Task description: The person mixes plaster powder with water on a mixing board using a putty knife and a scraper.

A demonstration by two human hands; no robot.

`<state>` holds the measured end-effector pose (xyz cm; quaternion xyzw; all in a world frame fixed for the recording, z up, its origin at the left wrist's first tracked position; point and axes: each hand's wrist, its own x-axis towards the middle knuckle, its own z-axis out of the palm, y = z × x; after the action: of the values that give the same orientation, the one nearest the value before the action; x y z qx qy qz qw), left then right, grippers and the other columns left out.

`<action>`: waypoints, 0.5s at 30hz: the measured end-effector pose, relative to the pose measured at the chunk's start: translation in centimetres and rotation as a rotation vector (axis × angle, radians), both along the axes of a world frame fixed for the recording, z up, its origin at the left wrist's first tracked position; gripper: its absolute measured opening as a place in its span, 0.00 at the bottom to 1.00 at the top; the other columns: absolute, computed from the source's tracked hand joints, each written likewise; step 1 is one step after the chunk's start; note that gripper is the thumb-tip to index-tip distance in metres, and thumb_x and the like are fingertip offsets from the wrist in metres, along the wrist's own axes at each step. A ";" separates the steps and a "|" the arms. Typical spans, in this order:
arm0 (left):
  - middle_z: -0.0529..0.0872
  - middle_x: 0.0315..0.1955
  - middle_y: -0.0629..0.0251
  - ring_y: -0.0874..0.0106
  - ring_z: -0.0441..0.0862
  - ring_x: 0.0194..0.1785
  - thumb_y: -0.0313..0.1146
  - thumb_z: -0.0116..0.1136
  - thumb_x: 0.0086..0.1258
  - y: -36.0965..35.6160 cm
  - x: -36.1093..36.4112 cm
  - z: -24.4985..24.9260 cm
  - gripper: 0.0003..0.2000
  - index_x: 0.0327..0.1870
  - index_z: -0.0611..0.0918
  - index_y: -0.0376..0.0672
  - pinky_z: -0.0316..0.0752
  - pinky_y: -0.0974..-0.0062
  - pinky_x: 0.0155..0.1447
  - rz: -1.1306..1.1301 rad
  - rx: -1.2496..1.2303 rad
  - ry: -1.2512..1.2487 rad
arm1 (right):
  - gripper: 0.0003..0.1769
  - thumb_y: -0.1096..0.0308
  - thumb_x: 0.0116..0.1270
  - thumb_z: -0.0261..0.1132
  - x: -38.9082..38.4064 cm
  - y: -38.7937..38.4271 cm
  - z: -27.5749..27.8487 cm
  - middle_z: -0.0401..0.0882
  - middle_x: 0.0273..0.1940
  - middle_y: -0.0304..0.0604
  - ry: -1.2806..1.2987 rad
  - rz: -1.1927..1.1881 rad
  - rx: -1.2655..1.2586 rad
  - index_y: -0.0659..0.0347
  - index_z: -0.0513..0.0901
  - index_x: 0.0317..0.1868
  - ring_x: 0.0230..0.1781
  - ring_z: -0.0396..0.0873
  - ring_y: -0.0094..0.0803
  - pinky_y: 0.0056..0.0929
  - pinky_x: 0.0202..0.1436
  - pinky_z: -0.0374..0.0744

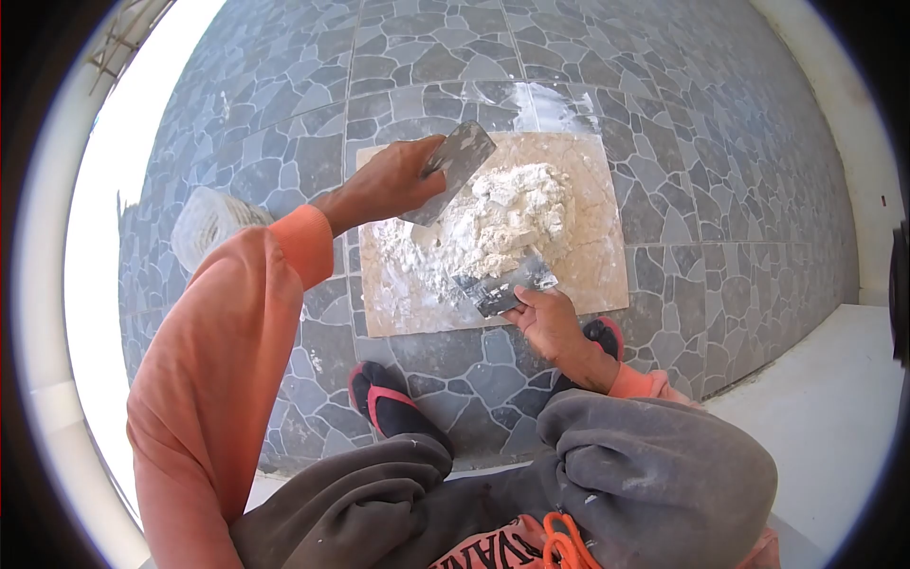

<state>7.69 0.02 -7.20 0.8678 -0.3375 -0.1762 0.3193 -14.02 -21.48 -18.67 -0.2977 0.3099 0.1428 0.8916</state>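
A heap of white powdery, lumpy compound (521, 213) lies on a square beige tile (592, 275) on the floor. My left hand (403, 175) is closed round a wide flat metal scraper (462, 156), held tilted over the tile's left side, beside the heap. My right hand (550, 322) pinches a second flat scraper (502, 292) by its near edge. That blade's far edge touches the front of the heap, and bits of white stick to it. Looser crumbs spread to the left of the heap between the two blades.
A clear plastic-wrapped bundle (213, 228) stands on the stone-patterned floor (427, 57) to the left. White smears (550, 106) mark the floor behind the tile. My sandalled feet (393, 398) are just in front of the tile. A white ledge (815, 379) runs along the right.
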 end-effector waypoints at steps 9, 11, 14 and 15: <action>0.85 0.31 0.43 0.52 0.84 0.32 0.32 0.55 0.65 -1.1 -1.8 -0.1 0.18 0.53 0.77 0.32 0.77 0.58 0.40 -0.075 -0.002 0.012 | 0.17 0.80 0.70 0.56 4.4 0.0 3.1 0.77 0.54 0.58 -0.030 0.042 -0.187 0.78 0.69 0.58 0.56 0.80 0.50 0.53 0.60 0.81; 0.85 0.31 0.41 0.47 0.84 0.34 0.32 0.53 0.65 -2.1 -3.1 -0.4 0.17 0.51 0.77 0.31 0.78 0.54 0.42 -0.121 -0.011 0.021 | 0.16 0.80 0.70 0.56 5.4 0.2 3.9 0.78 0.53 0.56 -0.039 0.054 -0.239 0.78 0.71 0.57 0.54 0.81 0.49 0.52 0.58 0.82; 0.84 0.33 0.38 0.46 0.83 0.36 0.31 0.54 0.66 -4.0 -4.3 -1.6 0.14 0.49 0.77 0.31 0.76 0.52 0.44 -0.244 0.043 0.012 | 0.14 0.80 0.70 0.57 6.9 -0.3 3.9 0.79 0.51 0.54 -0.038 0.143 -0.284 0.76 0.73 0.54 0.52 0.82 0.46 0.50 0.54 0.84; 0.83 0.32 0.38 0.44 0.82 0.37 0.31 0.54 0.66 -4.6 -4.6 -1.7 0.12 0.45 0.76 0.31 0.76 0.51 0.45 -0.271 0.048 0.036 | 0.13 0.80 0.70 0.57 7.3 -0.3 4.2 0.79 0.51 0.54 -0.031 0.170 -0.315 0.76 0.74 0.54 0.52 0.82 0.45 0.50 0.53 0.84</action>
<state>3.05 -4.61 -8.91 0.8184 -0.4415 -0.2413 0.2775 -6.73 -21.76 -14.51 -0.4609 0.2882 0.1627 0.8234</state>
